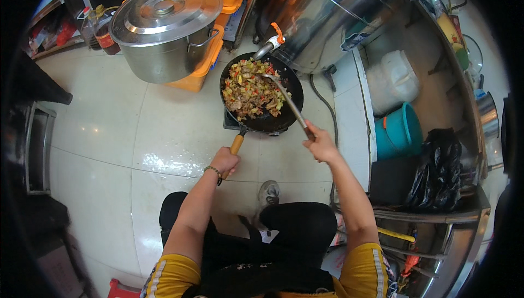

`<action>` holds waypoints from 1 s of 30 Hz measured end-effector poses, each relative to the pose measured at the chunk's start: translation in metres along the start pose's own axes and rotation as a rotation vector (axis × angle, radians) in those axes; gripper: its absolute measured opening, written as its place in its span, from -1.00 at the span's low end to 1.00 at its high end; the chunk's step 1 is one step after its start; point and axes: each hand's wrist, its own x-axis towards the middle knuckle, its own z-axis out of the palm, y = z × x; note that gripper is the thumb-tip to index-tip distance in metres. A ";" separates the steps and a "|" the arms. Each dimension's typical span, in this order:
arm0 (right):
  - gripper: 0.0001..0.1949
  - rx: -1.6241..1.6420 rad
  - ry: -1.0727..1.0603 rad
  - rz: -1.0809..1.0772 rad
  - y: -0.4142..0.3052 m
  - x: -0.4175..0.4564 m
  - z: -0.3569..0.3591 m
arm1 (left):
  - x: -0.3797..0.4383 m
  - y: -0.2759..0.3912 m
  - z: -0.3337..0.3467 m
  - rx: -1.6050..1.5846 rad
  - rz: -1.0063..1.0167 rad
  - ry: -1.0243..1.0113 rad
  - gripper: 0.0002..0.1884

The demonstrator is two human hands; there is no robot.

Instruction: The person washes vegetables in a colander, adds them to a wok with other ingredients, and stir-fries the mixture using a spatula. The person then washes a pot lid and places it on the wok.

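My left hand [224,161] grips the wooden handle [236,145] of a dark wok [289,114]. The wok sits on a low black portable stove [231,122] on the floor. In it lies chopped meat with green vegetables and bits of red pepper [250,87], heaped toward the left and far side. My right hand [321,142] is closed around the brown-ended handle of a metal spatula [291,103]. The spatula's head rests among the food near the middle of the wok, partly hidden by it.
A lidded steel stockpot [161,58] stands on an orange crate [190,81] at the far left. Behind the wok, a large steel drum [323,23] has its tap [268,47] jutting over the rim. A hose [327,105] and a teal bucket [399,132] lie to the right.
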 end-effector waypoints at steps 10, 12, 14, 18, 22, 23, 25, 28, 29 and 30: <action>-0.32 -0.625 -0.093 -0.155 0.000 -0.053 -0.004 | 0.000 -0.009 -0.007 -0.025 0.014 0.025 -0.85; -0.31 -0.562 -0.033 -0.176 0.020 -0.034 0.007 | 0.001 -0.003 -0.001 -0.009 -0.010 -0.008 -0.86; -0.29 -0.366 0.016 -0.232 0.037 -0.013 0.017 | 0.007 -0.004 0.003 -0.023 0.022 -0.009 -0.85; -0.31 -0.435 -0.111 -0.184 0.017 -0.041 0.003 | 0.008 -0.015 -0.008 -0.039 0.002 0.006 -0.85; -0.35 -0.273 -0.074 -0.191 0.037 -0.048 -0.006 | 0.007 -0.012 -0.006 -0.037 0.026 0.022 -0.87; -0.36 -0.136 -0.053 -0.223 0.052 -0.040 -0.010 | 0.007 -0.010 -0.005 -0.033 0.035 0.016 -0.87; -0.40 -0.079 0.018 -0.241 0.040 -0.032 -0.009 | 0.007 -0.015 -0.005 -0.022 0.022 0.023 -0.87; -0.37 0.002 0.025 -0.146 0.010 -0.006 -0.009 | 0.005 -0.013 -0.006 0.003 -0.001 0.029 -0.88; -0.35 0.084 -0.014 -0.048 -0.004 0.004 -0.007 | 0.002 -0.007 -0.004 0.008 -0.010 0.023 -0.87; -0.34 0.162 -0.055 0.043 -0.013 0.008 -0.004 | 0.000 -0.003 -0.002 0.008 -0.016 0.022 -0.87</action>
